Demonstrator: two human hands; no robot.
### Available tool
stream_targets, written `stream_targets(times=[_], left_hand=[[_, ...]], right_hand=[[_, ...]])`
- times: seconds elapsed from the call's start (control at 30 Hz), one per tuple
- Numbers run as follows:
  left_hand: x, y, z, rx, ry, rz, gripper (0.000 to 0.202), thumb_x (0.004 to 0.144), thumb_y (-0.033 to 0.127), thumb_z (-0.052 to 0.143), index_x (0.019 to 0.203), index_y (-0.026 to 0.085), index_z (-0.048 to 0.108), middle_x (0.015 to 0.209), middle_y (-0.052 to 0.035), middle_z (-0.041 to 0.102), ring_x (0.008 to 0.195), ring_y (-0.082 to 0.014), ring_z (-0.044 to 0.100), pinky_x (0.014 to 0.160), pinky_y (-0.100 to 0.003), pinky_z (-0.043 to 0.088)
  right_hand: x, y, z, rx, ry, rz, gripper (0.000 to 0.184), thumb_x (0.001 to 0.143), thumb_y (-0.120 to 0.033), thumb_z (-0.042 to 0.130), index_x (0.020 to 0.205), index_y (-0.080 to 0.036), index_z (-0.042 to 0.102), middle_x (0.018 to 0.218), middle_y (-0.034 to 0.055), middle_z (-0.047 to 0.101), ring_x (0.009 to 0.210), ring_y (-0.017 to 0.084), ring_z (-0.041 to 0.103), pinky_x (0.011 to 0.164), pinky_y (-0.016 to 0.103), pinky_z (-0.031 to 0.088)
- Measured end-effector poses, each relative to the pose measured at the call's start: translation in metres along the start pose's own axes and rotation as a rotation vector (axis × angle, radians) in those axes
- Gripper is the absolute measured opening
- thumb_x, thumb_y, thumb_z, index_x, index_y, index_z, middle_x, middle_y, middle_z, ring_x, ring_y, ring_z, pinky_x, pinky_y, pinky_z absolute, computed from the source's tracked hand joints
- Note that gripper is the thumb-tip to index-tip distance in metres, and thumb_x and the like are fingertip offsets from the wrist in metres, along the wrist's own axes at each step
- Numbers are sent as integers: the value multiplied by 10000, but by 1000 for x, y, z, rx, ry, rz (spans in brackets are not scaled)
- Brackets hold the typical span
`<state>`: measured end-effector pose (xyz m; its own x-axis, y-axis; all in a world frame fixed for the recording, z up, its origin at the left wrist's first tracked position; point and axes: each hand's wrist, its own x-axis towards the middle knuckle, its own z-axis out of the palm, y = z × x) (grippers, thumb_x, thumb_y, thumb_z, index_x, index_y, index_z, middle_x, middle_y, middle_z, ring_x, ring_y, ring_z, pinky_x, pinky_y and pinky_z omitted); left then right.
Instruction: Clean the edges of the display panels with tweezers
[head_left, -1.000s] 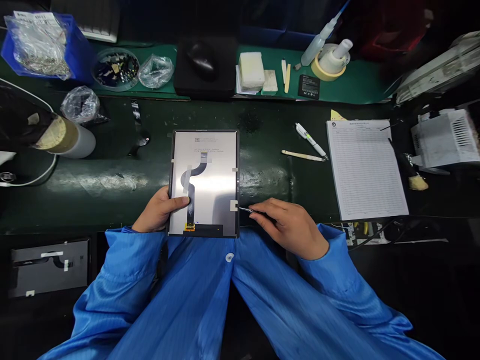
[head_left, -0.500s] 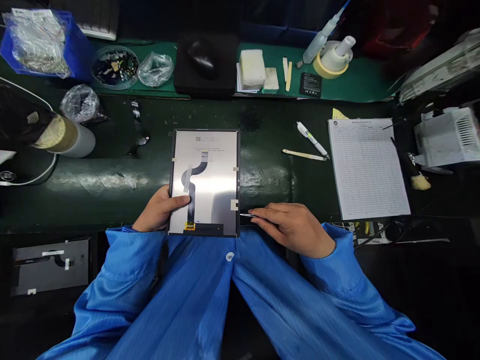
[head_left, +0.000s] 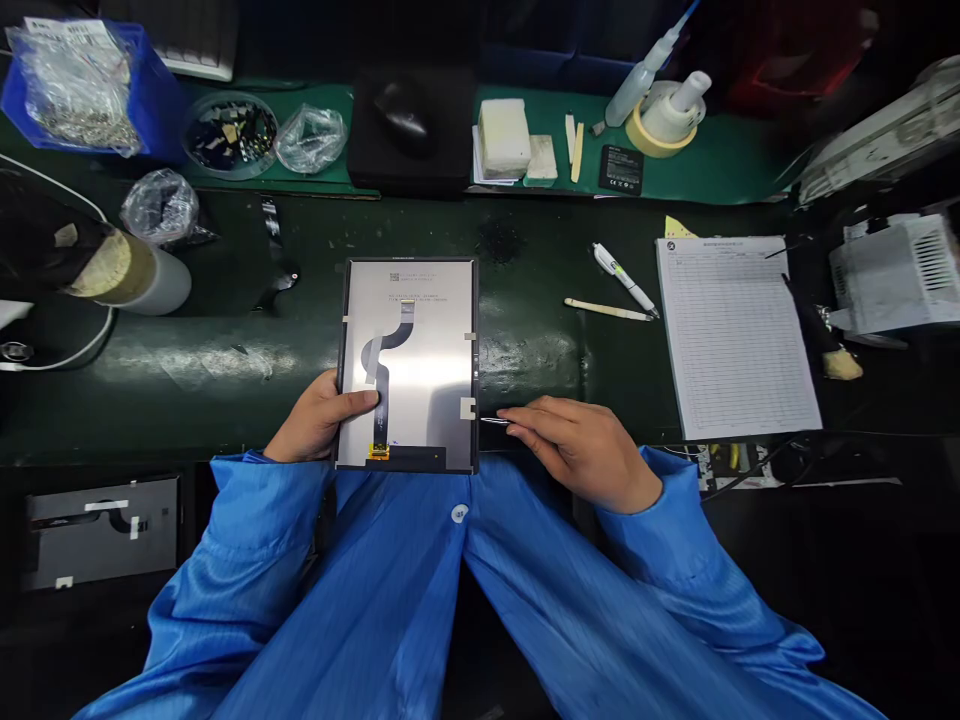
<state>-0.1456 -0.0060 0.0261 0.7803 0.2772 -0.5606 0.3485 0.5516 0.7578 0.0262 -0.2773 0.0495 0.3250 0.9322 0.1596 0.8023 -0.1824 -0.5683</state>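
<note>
A tablet display panel point(head_left: 435, 350), its silvery back facing me, is gripped at its lower left edge by my left hand point(head_left: 319, 415). The left thumb lies on the panel beside a dark curved ribbon cable point(head_left: 384, 400); the other fingers are hidden underneath. Small pale tape pieces sit along the right edge, one a larger tab point(head_left: 467, 408). My right hand point(head_left: 585, 445) pinches slim metal tweezers point(head_left: 493, 420), their tip close to the panel's right edge near that tab. Whether the tip touches the edge I cannot tell.
On the bench right of the panel lie a white pen point(head_left: 624, 278), a thin stick point(head_left: 607, 309) and a printed form pad point(head_left: 739, 340). A second panel point(head_left: 101, 535) rests at lower left. Along the back stand a blue bin point(head_left: 161, 90), a round tub point(head_left: 229, 170) and a tape roll point(head_left: 660, 150).
My right hand and the tweezers have moved slightly up along the panel's right edge. The panel has shifted a touch left in my left hand.
</note>
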Motion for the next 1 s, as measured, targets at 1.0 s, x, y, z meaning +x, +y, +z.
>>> stream_targets(times=[1.0], left_hand=[[5,-7,-2,-57,23,30,494,684,284,921,1050,50,685,797,-54,763,632,-161,706,619,-227,600]], right_hand=[[2,2,2,123,-98,44,219,1037,-376,582,1162,-357,761,959,9,818,844,219,768,738,371,628]])
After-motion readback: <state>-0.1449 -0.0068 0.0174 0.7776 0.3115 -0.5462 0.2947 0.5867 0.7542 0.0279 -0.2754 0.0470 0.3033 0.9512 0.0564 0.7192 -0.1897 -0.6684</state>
